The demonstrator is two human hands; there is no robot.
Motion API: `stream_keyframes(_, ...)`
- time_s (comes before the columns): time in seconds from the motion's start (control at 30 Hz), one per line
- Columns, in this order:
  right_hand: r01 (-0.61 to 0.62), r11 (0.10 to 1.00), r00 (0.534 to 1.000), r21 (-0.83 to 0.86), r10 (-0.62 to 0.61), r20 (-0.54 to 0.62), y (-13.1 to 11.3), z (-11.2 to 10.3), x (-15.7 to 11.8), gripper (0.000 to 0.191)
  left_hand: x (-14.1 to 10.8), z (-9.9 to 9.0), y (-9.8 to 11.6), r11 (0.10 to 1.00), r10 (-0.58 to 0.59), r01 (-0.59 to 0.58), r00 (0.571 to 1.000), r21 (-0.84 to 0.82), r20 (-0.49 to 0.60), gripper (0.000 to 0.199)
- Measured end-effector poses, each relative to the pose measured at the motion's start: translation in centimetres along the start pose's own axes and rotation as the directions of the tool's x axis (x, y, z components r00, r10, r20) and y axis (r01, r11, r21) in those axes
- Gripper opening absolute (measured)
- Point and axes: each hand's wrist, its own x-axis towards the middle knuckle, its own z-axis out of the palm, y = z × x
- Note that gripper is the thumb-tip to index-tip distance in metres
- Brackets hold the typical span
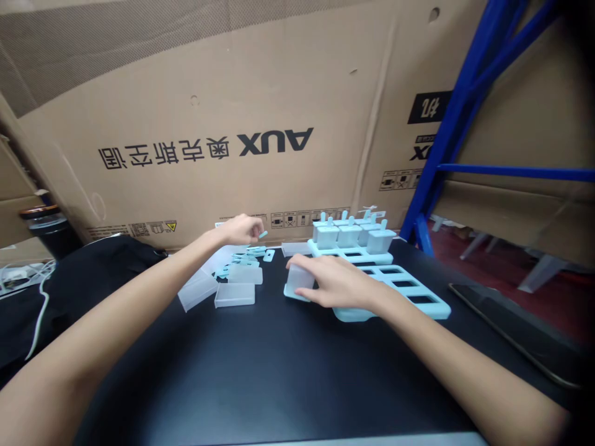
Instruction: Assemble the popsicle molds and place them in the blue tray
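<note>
The left hand (pixel 244 229) is raised over the far side of the black table (pixel 209 378), its fingertips drawn narrow around a small light-blue plastic piece (pixel 263 235). Below it lies a loose heap of flat light-blue plastic sticks (pixel 244 257), with translucent rectangular plastic cases (pixel 235 295) around the near and left sides of the heap.

The right hand (pixel 332 282) grips a translucent plastic mould with a light-blue base (pixel 300 280) — thumb on the near side, fingers over the top, spread about as wide as the mould. The mould is upright at the middle of the table, between the cases and the racks.

To the right are two light-blue slotted plastic racks: the far rack (pixel 385 257) bears several translucent moulds with light-blue stick handles (pixel 348 235), while the near rack (pixel 439 308) shows open slots — part of it hidden by the right hand and forearm. A dark flat slab (pixel 515 331) lies at the right, and black cloth (pixel 93 279) is bunched at the left. Behind stands a brown cardboard box (pixel 279 74) with upside-down print, beside a blue metal frame (pixel 458 133).
</note>
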Motion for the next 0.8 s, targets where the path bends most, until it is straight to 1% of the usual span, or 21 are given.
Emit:
stream_keyframes(0.07,-0.038,0.999,0.991,0.025,0.041,-0.129,0.3,-0.4,0.0,0.032,-1.0,-1.1,1.4,0.998,0.003,-0.009,0.996,-0.066,-0.094,0.023)
stream_keyframes(0.1,-0.054,0.996,0.975,0.074,0.068,-0.211,0.4,-0.6,0.0,0.034,-1.9,-1.4,2.4,0.993,-0.001,-0.017,0.989,-0.118,-0.146,0.024)
stream_keyframes(0.13,-0.066,0.988,0.948,0.139,0.105,-0.302,0.5,-0.8,0.1,0.038,-3.0,-1.3,3.6,0.954,-0.013,-0.052,0.977,-0.294,-0.214,0.023)
stream_keyframes(0.17,-0.073,0.974,0.904,0.214,0.155,-0.398,0.6,-0.9,0.1,0.042,-4.3,-0.8,4.9,0.887,-0.021,-0.100,0.967,-0.451,-0.255,0.022)
stream_keyframes(0.2,-0.073,0.953,0.848,0.294,0.214,-0.485,0.6,-0.9,0.2,0.047,-5.8,-0.1,6.2,0.815,-0.045,-0.134,0.955,-0.564,-0.292,0.022)
stream_keyframes(0.23,-0.061,0.926,0.786,0.372,0.274,-0.554,0.6,-1.0,0.2,0.052,-7.4,1.0,7.5,0.742,-0.050,-0.162,0.954,-0.650,-0.295,0.021)
stream_keyframes(0.27,-0.039,0.896,0.731,0.442,0.327,-0.599,0.5,-1.0,0.2,0.056,-9.0,2.2,8.7,0.689,-0.057,-0.180,0.952,-0.702,-0.299,0.020)
stream_keyframes(0.3,-0.007,0.864,0.693,0.503,0.367,-0.620,0.4,-1.1,0.2,0.059,-10.5,3.5,9.6,0.662,-0.060,-0.189,0.951,-0.725,-0.303,0.018)
stream_keyframes(0.33,0.028,0.832,0.678,0.555,0.392,-0.622,0.3,-1.1,0.2,0.059,-11.8,4.7,10.3,0.657,-0.053,-0.191,0.953,-0.729,-0.297,0.018)
stream_keyframes(0.37,0.057,0.801,0.683,0.596,0.404,-0.609,0.2,-1.1,0.2,0.060,-12.8,5.8,10.7,0.652,-0.050,-0.182,0.958,-0.736,-0.281,0.018)
stream_keyframes(0.43,0.093,0.757,0.726,0.647,0.393,-0.564,0.1,-1.0,0.3,0.059,-13.9,7.3,11.0,0.626,-0.034,-0.114,0.984,-0.771,-0.173,0.019)
stream_keyframes(0.47,0.100,0.745,0.754,0.659,0.376,-0.539,0.0,-0.9,0.3,0.058,-14.0,7.8,10.9,0.582,-0.037,-0.081,0.991,-0.809,-0.126,0.018)
stream_keyframes(0.53,0.101,0.735,0.802,0.670,0.338,-0.492,-0.1,-0.6,0.4,0.057,-13.7,8.4,10.6,0.440,-0.057,-0.043,0.995,-0.897,-0.076,0.017)
stream_keyframes(0.6,0.092,0.727,0.828,0.680,0.323,-0.457,-0.2,-0.2,0.6,0.056,-13.1,8.7,10.2,0.286,-0.093,-0.059,0.992,-0.956,-0.089,0.018)
stream_keyframes(0.63,0.088,0.719,0.835,0.690,0.324,-0.445,-0.2,0.1,0.7,0.055,-12.8,8.8,10.1,0.235,-0.108,-0.080,0.988,-0.969,-0.108,0.019)
stream_keyframes(0.7,0.091,0.691,0.849,0.717,0.323,-0.419,-0.4,0.7,0.9,0.055,-12.4,8.9,9.9,0.181,-0.131,-0.126,0.980,-0.975,-0.151,0.021)
stream_keyframes(0.8,0.100,0.637,0.894,0.764,0.280,-0.350,-0.8,1.7,1.2,0.054,-12.3,9.0,9.8,0.146,-0.170,-0.162,0.968,-0.976,-0.187,0.025)
